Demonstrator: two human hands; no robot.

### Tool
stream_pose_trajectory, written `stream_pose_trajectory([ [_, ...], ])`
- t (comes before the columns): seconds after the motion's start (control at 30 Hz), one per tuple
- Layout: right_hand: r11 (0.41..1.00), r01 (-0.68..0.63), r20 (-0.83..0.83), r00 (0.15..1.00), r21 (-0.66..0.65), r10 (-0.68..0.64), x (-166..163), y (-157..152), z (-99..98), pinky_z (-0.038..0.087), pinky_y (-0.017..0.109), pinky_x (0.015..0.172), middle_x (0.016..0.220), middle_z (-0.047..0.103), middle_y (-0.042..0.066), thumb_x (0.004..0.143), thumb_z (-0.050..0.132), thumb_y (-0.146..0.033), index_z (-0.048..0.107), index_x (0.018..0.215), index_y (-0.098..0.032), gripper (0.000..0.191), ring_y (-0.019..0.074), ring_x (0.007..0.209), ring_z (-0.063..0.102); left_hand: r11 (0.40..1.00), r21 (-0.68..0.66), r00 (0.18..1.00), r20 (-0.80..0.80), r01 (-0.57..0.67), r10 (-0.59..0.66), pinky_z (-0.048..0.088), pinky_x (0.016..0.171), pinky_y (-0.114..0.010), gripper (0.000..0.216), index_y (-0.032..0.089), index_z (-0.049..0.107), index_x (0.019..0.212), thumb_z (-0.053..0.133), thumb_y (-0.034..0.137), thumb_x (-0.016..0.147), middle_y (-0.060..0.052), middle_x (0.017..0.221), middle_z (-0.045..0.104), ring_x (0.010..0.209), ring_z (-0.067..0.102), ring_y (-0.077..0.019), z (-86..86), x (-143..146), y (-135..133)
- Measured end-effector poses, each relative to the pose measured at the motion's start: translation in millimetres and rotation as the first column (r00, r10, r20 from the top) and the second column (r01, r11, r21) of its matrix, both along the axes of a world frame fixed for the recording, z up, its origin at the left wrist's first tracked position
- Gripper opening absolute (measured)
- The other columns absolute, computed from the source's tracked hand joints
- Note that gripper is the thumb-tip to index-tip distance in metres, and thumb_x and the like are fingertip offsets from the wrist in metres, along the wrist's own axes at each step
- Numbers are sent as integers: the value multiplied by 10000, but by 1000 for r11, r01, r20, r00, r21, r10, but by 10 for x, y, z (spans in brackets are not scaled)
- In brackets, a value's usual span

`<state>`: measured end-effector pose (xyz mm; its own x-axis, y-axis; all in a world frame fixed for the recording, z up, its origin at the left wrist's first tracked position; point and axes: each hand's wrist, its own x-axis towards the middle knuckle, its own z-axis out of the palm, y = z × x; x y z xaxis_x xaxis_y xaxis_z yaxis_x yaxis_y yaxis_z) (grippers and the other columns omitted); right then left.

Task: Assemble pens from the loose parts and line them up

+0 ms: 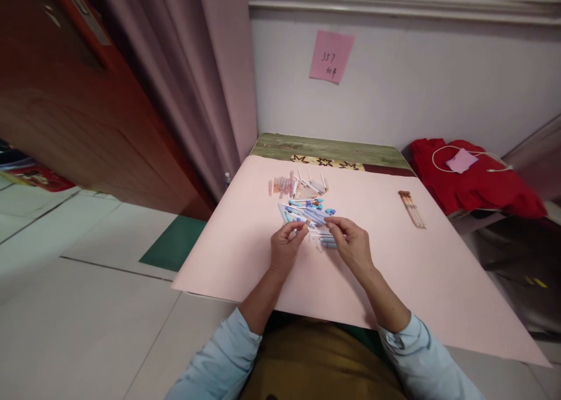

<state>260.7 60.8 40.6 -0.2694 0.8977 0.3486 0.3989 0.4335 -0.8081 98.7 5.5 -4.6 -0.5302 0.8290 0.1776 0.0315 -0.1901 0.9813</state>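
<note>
From the head camera, both hands meet over the middle of a pink sheet (245,242) that covers the table. The left hand (286,245) has its thumb and forefinger pressed together at the near edge of a heap of pen parts (304,198). The right hand (350,242) mirrors it, with fingertips closed and the other fingers curled under. Between the two pinches lies a blue pen (314,217), slanted across the gap, with each hand gripping one end. The piece is small and partly hidden by the fingers, so it may be only a barrel rather than a whole pen.

The heap spreads away from the hands toward the far side of the sheet. It holds pale blue barrels, blue caps, thin white refills and some clear orange-tinted pieces at its far left. Well apart, to the right, a small bundle of brown-tipped pens (412,209) lies by itself.

A pink sticky note (331,56) with handwriting is on the wall above the table. To the right sits a red cloth (477,186) with a white cable on it, and a curtain (197,78) hangs on the left.
</note>
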Motion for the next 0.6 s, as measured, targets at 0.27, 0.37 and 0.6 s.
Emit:
stream_pose_trajectory([
  [0.27,990,40,256,964,135,-74,169,-108,-137,450,265,671,889,719,11,884,587,-326,738,908,-252,170,153,724,627,997,-27,996,59,-70,72,466,652,-233,202,192,704,878,744,337,743,6,761,675,656,588,-113,-13,-20,2],
  [0.37,979,-3,377,923,204,-76,186,-185,-184,413,251,655,872,708,9,891,593,-305,736,877,-259,151,154,766,626,994,2,990,93,-105,104,464,645,-229,207,194,689,892,743,331,747,5,765,675,648,585,-107,-11,-26,9],
  [0.6,963,-68,519,851,263,-82,79,-210,-245,353,262,679,823,677,12,897,573,-243,724,836,-253,163,159,792,593,992,-1,986,101,-130,129,473,636,-231,236,188,681,905,745,346,742,-2,781,680,646,597,-108,-25,-31,23],
])
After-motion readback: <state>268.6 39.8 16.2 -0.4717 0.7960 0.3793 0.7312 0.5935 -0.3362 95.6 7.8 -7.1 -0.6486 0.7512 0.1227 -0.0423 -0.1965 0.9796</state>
